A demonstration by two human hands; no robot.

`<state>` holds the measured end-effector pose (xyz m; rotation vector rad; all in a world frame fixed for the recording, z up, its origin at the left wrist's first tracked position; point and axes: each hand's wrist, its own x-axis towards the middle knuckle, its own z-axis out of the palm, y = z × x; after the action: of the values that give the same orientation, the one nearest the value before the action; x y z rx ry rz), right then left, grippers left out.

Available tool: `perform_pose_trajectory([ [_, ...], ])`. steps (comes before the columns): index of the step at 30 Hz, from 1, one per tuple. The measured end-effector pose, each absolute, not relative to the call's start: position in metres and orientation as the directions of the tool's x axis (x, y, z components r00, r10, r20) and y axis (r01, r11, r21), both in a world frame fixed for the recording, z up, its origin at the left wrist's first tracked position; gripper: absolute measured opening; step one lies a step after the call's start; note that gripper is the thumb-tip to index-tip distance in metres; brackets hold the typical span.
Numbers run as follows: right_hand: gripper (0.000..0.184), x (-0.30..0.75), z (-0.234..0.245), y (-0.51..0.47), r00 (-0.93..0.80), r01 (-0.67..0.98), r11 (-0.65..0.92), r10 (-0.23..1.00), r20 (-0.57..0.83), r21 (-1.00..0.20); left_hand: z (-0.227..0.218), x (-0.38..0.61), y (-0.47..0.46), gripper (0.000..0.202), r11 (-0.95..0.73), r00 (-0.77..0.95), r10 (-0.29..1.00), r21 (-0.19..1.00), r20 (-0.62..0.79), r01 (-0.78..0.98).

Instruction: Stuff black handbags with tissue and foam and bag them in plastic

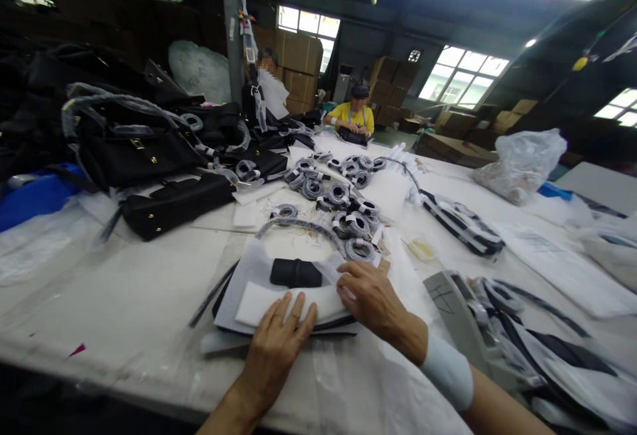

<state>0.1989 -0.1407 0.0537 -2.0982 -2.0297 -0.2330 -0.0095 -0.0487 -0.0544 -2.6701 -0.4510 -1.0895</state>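
A black handbag (219, 297) lies flat in front of me, largely covered by a thin white paper sheet (237, 281). Its wrapped handle (301, 223) arches away from me. On the paper rests a black flap piece with a strap (296, 273), and nearer to me lies a white foam strip (256, 305). My left hand (281, 335) presses flat on the foam, fingers spread. At the bag's right side, my right hand (371, 296) has curled fingers pinching the edge of the thin white paper; its fingertips are partly hidden.
Several coiled, wrapped straps (338, 194) lie beyond the bag. Black handbags (144, 156) pile up at left. A grey machine (458, 309) stands at right beside another wrapped strap bundle (462, 223). A person in yellow (353, 117) works at the table's far end; another stands behind the pile.
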Motion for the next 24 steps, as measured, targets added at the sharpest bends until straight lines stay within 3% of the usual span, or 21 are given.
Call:
perform_pose_trajectory([
  [4, 0.011, 0.222, 0.066, -0.14, 0.185, 0.983, -0.169, 0.918, 0.35, -0.077, -0.046, -0.019, -0.041, 0.042, -0.943, 0.686, 0.157, -0.097, 0.71, 0.317],
  [12, 0.012, 0.239, 0.08, -0.14, 0.303, 0.953, -0.293, 0.899, 0.315, -0.079, -0.036, -0.031, -0.032, 0.048, -0.953, 0.675, 0.151, -0.074, 0.722, 0.292],
  [21, 0.018, 0.187, 0.087, -0.16, -0.05, 0.998, 0.039, 0.976, 0.21, 0.057, -0.038, -0.026, -0.031, 0.047, -0.948, 0.669, 0.161, -0.074, 0.726, 0.309],
  [24, 0.017, 0.168, 0.077, -0.161, -0.132, 0.991, 0.127, 0.961, 0.243, 0.039, -0.041, -0.025, -0.032, 0.046, -0.945, 0.673, 0.166, -0.077, 0.721, 0.317],
])
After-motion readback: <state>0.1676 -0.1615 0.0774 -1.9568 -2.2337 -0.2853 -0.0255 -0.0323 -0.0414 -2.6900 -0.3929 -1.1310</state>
